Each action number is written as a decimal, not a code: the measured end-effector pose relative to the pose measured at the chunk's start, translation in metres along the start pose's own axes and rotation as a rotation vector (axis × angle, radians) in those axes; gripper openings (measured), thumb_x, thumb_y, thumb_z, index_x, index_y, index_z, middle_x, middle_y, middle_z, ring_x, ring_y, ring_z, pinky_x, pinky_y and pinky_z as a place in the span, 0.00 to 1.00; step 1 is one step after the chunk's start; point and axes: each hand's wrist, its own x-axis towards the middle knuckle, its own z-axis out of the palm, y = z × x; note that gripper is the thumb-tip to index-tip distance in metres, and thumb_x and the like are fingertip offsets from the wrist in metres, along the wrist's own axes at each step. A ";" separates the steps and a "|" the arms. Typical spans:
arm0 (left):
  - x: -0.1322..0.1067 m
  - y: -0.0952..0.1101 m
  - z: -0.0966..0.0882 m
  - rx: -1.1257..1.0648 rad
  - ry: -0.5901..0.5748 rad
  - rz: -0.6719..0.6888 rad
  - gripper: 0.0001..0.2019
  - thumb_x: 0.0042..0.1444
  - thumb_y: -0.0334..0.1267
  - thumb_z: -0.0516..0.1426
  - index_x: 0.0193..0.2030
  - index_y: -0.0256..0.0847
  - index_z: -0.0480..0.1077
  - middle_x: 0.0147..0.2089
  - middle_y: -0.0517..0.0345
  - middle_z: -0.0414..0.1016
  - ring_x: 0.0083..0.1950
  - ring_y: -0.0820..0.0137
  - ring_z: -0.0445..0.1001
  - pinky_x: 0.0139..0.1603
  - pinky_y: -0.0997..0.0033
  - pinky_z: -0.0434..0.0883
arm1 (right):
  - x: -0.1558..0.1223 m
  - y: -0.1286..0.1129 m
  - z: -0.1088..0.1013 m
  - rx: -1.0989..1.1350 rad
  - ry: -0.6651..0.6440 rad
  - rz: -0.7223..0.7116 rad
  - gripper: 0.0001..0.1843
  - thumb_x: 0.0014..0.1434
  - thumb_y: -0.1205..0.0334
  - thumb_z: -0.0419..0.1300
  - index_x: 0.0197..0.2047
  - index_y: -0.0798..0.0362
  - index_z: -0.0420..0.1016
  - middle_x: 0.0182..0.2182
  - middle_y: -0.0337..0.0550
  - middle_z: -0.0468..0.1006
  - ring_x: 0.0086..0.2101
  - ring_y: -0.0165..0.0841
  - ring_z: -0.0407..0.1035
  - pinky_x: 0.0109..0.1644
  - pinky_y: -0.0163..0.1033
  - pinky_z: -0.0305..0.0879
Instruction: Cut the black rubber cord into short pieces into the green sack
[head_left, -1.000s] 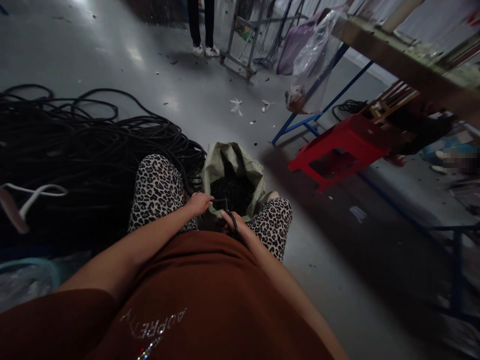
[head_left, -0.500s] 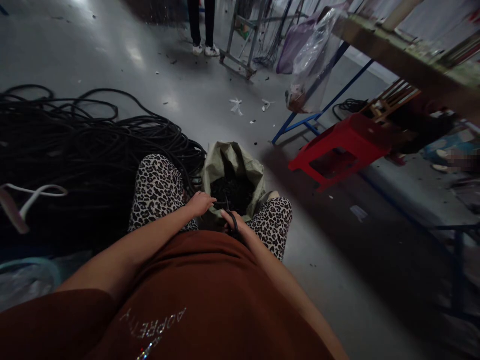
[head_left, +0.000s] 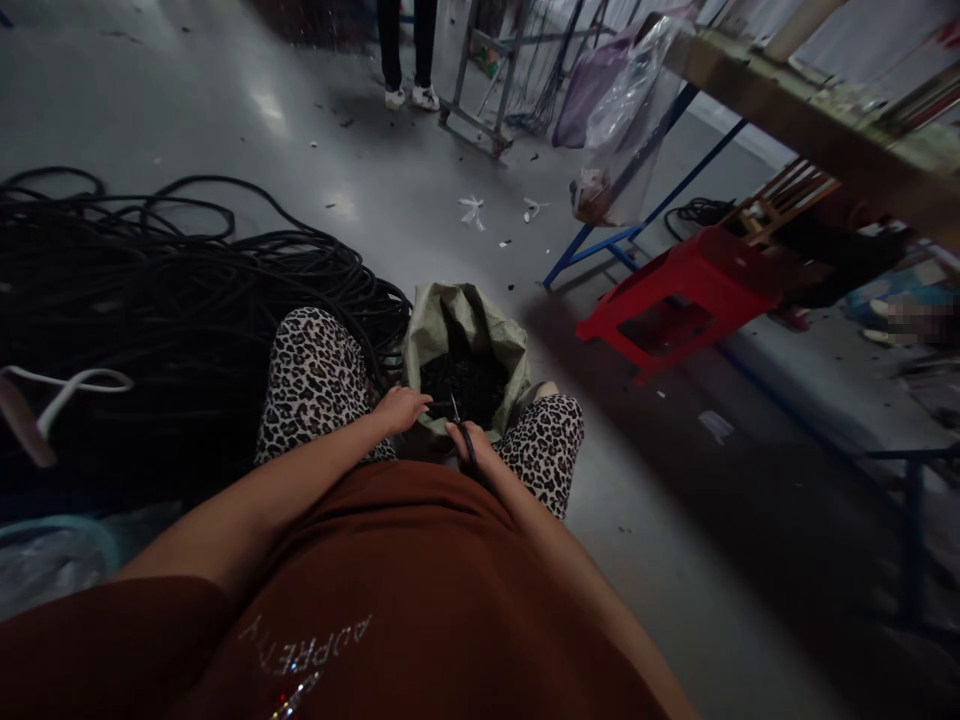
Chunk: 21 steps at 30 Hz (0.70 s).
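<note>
Between my knees stands a pale woven sack [head_left: 512, 338], its mouth open, with small black pieces [head_left: 476, 385] inside. At the sack's near left rim my left hand [head_left: 403, 408] is closed on a black cord [head_left: 375, 368] that comes from the pile on the left. A short dark end of it seems to stick out past my fingertips. My right hand [head_left: 480, 447], at the near rim, grips scissors [head_left: 468, 442] by dark handles. Their thin blade points up over the sack, close to the cord end. How far the blades are apart is too small to tell.
Loose black cord [head_left: 285, 250] lies heaped on the floor at left. A light blue basin [head_left: 109, 540] sits at lower left. To the right are a red stool [head_left: 705, 290] and a worktable [head_left: 795, 95] with blue legs. A person's legs [head_left: 409, 45] stand beside a metal rack [head_left: 480, 90].
The scissors in my right hand have turned slightly, and their blade shows more plainly over the sack. My left hand stays almost in place with the cord.
</note>
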 end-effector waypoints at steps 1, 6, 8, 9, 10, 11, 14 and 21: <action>0.000 0.000 0.000 0.008 -0.008 0.005 0.16 0.64 0.39 0.50 0.55 0.47 0.73 0.51 0.53 0.78 0.54 0.62 0.74 0.54 0.64 0.66 | -0.001 -0.001 0.000 -0.037 -0.005 0.008 0.16 0.65 0.57 0.56 0.36 0.63 0.77 0.30 0.50 0.77 0.33 0.36 0.72 0.37 0.34 0.65; 0.000 -0.001 0.002 0.029 -0.036 0.013 0.16 0.64 0.39 0.50 0.53 0.48 0.74 0.49 0.53 0.79 0.53 0.63 0.74 0.54 0.65 0.66 | -0.002 -0.003 0.000 -0.132 -0.049 0.015 0.16 0.66 0.60 0.56 0.35 0.65 0.78 0.31 0.53 0.77 0.33 0.36 0.72 0.35 0.33 0.62; 0.000 -0.001 0.003 0.022 -0.040 0.017 0.16 0.63 0.39 0.50 0.53 0.48 0.74 0.48 0.53 0.79 0.52 0.63 0.74 0.54 0.65 0.66 | -0.002 -0.004 -0.001 -0.140 -0.063 0.018 0.17 0.65 0.60 0.56 0.34 0.65 0.78 0.29 0.52 0.77 0.32 0.36 0.72 0.34 0.33 0.61; 0.000 -0.001 0.003 0.017 -0.041 0.016 0.16 0.63 0.39 0.50 0.53 0.48 0.74 0.48 0.53 0.79 0.52 0.63 0.74 0.54 0.64 0.66 | -0.002 -0.004 -0.001 -0.146 -0.072 0.022 0.17 0.65 0.60 0.57 0.33 0.65 0.78 0.28 0.52 0.77 0.32 0.36 0.72 0.33 0.33 0.61; 0.001 -0.002 0.004 0.012 -0.042 0.014 0.16 0.63 0.38 0.50 0.53 0.48 0.74 0.48 0.52 0.79 0.53 0.62 0.74 0.54 0.64 0.66 | -0.002 -0.004 -0.001 -0.152 -0.079 0.025 0.17 0.65 0.60 0.57 0.32 0.65 0.78 0.27 0.51 0.77 0.31 0.36 0.72 0.33 0.33 0.61; 0.001 -0.002 0.005 0.010 -0.044 0.013 0.16 0.63 0.39 0.50 0.53 0.48 0.74 0.48 0.52 0.79 0.53 0.62 0.74 0.54 0.64 0.66 | -0.002 -0.004 -0.001 -0.157 -0.084 0.030 0.17 0.65 0.60 0.57 0.32 0.64 0.79 0.26 0.50 0.77 0.31 0.36 0.72 0.32 0.32 0.60; 0.002 -0.004 0.006 0.021 -0.055 -0.008 0.16 0.63 0.39 0.51 0.53 0.48 0.74 0.49 0.52 0.79 0.54 0.62 0.74 0.55 0.64 0.66 | -0.001 -0.001 0.001 -0.154 -0.081 0.057 0.16 0.64 0.59 0.58 0.30 0.62 0.78 0.23 0.47 0.75 0.29 0.34 0.72 0.31 0.31 0.60; 0.004 -0.007 0.003 0.036 -0.052 -0.085 0.17 0.63 0.40 0.50 0.56 0.51 0.72 0.51 0.56 0.79 0.54 0.65 0.74 0.53 0.68 0.67 | 0.000 0.005 0.006 0.018 -0.034 0.227 0.18 0.64 0.52 0.58 0.36 0.60 0.76 0.18 0.40 0.70 0.17 0.29 0.65 0.22 0.30 0.60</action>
